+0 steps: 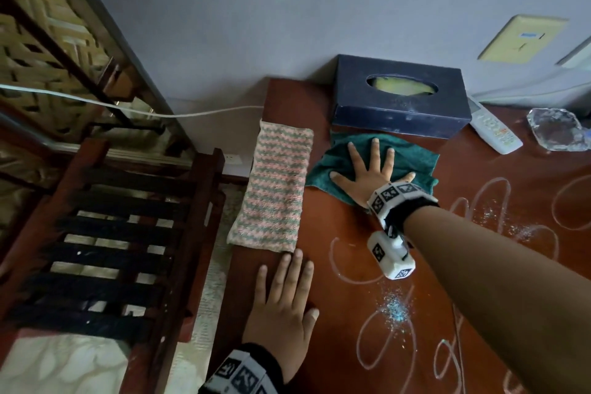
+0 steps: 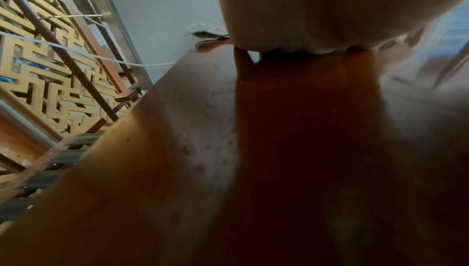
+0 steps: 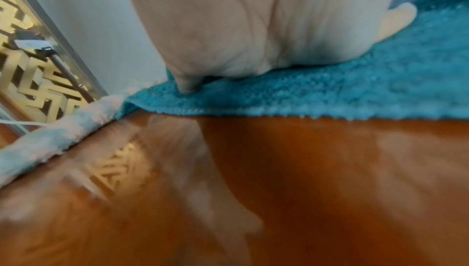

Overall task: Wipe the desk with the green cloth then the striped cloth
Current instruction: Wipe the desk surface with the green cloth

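The green cloth (image 1: 412,155) lies crumpled near the tabletop's (image 1: 479,189) back edge, under the right hand (image 1: 372,174), whose spread fingers press it flat. The striped cloth (image 1: 275,189) runs lengthwise front-to-back; the left hand (image 1: 284,301) rests flat, fingertips touching its near end.

The reddish-brown wooden surface (image 1: 335,233) carries chalk loops and glitter. On it lie a striped cloth (image 1: 271,189), a green cloth (image 1: 412,153), a dark tissue box (image 1: 399,105), a remote (image 1: 494,131) and a glass piece (image 1: 556,129).

Right hand (image 3: 253,29) palm-down, pressed flat on the green cloth (image 3: 355,89), cloth's fuzzy edge lying on the glossy brown desk (image 3: 304,170), striped cloth (image 3: 50,135) touching its left corner, lattice screen (image 3: 33,81) behind.
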Motion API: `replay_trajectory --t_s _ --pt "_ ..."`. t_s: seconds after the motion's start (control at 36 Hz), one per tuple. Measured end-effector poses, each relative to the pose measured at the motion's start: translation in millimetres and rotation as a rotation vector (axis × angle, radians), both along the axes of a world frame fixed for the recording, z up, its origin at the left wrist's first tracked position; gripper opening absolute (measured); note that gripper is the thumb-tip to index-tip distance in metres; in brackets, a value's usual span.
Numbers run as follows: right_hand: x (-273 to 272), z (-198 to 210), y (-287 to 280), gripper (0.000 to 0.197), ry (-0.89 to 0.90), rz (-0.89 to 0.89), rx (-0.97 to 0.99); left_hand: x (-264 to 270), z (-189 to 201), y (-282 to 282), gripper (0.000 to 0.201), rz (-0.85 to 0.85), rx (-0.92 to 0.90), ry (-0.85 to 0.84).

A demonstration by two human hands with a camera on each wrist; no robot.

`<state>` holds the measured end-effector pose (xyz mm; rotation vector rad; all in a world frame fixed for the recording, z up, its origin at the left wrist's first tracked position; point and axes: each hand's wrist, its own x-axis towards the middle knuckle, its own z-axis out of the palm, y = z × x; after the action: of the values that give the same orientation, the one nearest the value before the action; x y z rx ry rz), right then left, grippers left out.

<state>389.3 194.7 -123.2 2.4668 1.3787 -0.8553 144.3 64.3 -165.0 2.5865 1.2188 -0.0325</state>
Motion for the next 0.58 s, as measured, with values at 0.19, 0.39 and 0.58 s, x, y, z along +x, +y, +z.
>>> replay_trajectory --t_s 0.19,0.39,0.58 --pt "-10.5 0.0 -24.5 0.079 0.021 0.042 0.007 1.5 1.4 -0.2 0.06 0.006 0.015 -0.011" --pt "-39.1 -3.9 -76.1 0.079 0.047 0.119 0.018 0.1 -2.9 0.4 0.061 0.015 -0.013 -0.005" --pt "-45.7 -3.9 -112.1 0.075 0.055 0.205 0.027 0.2 -8.5 4.2 0.062 -0.003 0.041 0.069"
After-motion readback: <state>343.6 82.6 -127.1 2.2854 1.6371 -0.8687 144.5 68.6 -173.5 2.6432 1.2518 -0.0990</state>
